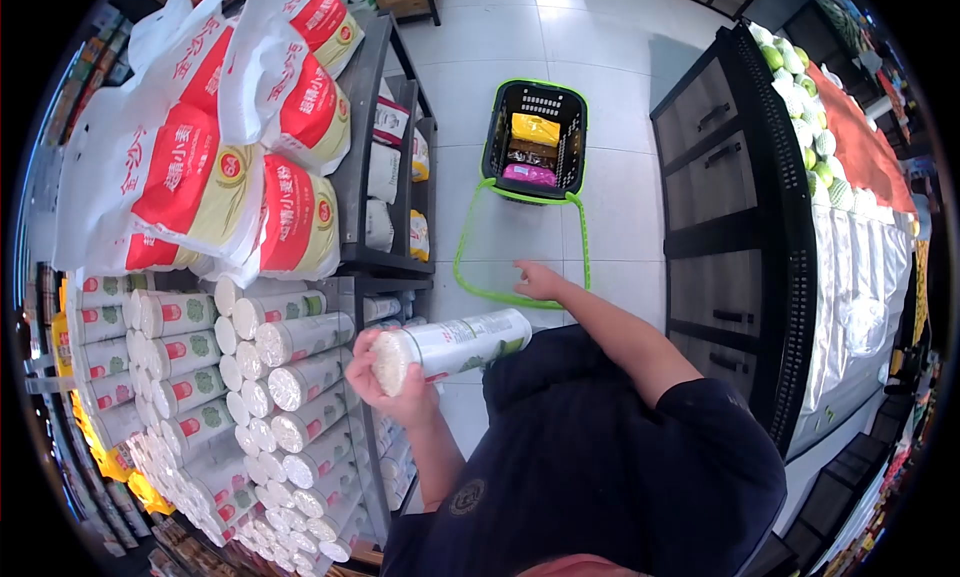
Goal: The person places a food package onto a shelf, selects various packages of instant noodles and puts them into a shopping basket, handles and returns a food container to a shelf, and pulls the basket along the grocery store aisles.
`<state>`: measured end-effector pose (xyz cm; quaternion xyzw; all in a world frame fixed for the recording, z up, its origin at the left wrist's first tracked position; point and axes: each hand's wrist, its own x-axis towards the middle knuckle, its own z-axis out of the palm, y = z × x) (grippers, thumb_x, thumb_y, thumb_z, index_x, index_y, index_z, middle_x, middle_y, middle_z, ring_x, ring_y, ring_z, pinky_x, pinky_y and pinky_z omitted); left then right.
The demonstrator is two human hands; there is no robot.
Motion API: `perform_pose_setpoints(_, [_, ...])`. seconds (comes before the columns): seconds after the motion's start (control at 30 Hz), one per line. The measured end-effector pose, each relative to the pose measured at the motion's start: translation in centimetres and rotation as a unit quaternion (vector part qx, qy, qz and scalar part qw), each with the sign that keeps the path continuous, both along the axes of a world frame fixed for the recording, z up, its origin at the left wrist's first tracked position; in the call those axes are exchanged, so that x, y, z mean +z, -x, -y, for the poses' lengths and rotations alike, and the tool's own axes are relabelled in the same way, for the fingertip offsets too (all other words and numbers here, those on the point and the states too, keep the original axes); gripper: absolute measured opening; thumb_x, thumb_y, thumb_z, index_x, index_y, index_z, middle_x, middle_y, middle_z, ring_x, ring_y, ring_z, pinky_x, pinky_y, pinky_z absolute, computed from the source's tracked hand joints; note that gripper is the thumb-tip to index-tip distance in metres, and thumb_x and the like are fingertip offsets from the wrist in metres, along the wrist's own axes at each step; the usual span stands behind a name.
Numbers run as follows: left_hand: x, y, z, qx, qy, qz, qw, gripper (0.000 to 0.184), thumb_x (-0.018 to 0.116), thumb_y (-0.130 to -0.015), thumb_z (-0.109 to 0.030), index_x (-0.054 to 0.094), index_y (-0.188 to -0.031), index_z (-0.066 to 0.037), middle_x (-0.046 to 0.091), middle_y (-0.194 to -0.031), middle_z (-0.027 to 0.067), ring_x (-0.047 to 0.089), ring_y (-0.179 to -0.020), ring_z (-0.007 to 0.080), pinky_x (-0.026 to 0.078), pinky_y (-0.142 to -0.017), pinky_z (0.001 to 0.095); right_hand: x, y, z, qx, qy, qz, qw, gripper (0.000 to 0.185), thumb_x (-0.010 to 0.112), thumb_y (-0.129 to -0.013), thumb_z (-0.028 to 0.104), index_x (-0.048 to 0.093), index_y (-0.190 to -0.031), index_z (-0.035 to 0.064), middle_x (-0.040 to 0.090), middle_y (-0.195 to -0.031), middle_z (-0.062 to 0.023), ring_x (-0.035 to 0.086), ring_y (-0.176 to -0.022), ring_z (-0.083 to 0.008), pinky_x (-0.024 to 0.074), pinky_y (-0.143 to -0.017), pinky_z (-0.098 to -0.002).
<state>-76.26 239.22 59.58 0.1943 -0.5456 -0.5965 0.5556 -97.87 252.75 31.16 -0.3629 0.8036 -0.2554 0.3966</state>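
Observation:
My left hand (395, 379) is closed around one end of a white paper-wrapped cylinder of dried noodles (465, 339). The cylinder lies nearly level, its pale round end toward the left. My right hand (540, 280) is over the green handle (460, 262) of the shopping basket, its index finger stretched out and the other fingers partly hidden. I see nothing in it. The black basket (490, 137) with a green rim stands on the floor ahead, holding a yellow pack (535, 129), a brown pack (530, 155) and a pink pack (530, 174).
At my left, many similar noodle cylinders (300, 337) are stacked beside large flour bags (190, 177). Behind the bags stands a dark shelf (385, 167) with smaller packs. On the right, a black display counter (715, 227) carries green fruit in foam nets (815, 137). Pale floor tiles (620, 167) run between.

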Motion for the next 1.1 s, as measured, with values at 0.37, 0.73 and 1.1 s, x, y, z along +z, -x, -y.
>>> perform_pose_setpoints(0.37, [-3.5, 17.4, -20.1, -0.185, -0.193, 0.130, 0.955, 0.036, 0.060, -0.079, -0.002, 0.043, -0.110, -0.007, 0.052, -0.118, 0.0164, 0.054, -0.104, 0.0239, 0.046, -0.092, 0.0385, 15.4, 7.5, -24.8, 0.025, 0.185, 0.479, 0.858, 0.074, 0.054, -0.089, 0.052, 0.037, -0.139, -0.0007, 0.045, -0.137, -0.0130, 0.043, -0.125, -0.0207, 0.0317, -0.106, -0.0333])
perform_pose_setpoints(0.73, [-12.5, 31.1, -44.2, -0.615, -0.374, 0.308, 0.623, 0.042, 0.058, -0.092, -0.014, 0.040, -0.128, -0.003, 0.052, -0.122, 0.0098, 0.052, -0.114, 0.0225, 0.041, -0.100, 0.0392, 16.6, 9.7, -48.6, -0.403, 0.282, 0.349, 0.798, 0.064, 0.069, -0.085, 0.029, 0.041, -0.132, -0.0035, 0.056, -0.120, -0.0119, 0.055, -0.108, -0.0175, 0.0455, -0.091, -0.0312])
perform_pose_setpoints(1.1, [-15.7, 40.8, -49.3, -0.639, -0.449, 0.335, 0.526, 0.032, 0.058, -0.092, -0.019, 0.048, -0.119, -0.004, 0.060, -0.104, 0.0083, 0.061, -0.097, 0.0203, 0.050, -0.085, 0.0366, 16.3, 15.2, -50.9, -0.549, 0.267, 0.380, 0.694, 0.061, 0.064, -0.088, 0.037, 0.046, -0.127, -0.0067, 0.060, -0.113, -0.0135, 0.060, -0.097, -0.0169, 0.0480, -0.083, -0.0288])
